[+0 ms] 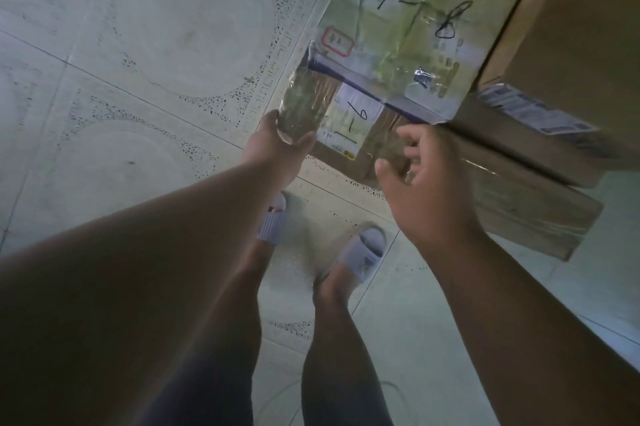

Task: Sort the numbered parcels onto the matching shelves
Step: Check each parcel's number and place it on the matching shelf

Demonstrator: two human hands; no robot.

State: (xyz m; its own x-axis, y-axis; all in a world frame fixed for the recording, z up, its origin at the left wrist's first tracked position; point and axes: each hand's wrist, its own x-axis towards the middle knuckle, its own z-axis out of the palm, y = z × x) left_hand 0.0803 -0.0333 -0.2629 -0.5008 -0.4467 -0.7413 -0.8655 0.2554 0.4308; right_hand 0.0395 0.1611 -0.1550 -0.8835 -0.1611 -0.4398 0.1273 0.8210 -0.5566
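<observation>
The left hand (277, 139) holds the near left corner of a big taped parcel (398, 30). Its thumb is curled over the top of the corner and the other fingers are hidden under it. This parcel has "1-8" written on it in black marker and it is wrapped in shiny clear tape. It sits up in the air above the floor (138, 44), tilted a bit, with its far end going out of the top of the picture. Just under its near edge is a smaller brown box (349, 127) with a white label that reads "1-6". The right hand (422, 183) is over that smaller box, close to it, with its fingers spread loosely and bent, holding nothing. More cardboard boxes (536, 162) lie to the right. Below, two feet in pale slippers (367, 252) stand on the tiled floor.
</observation>
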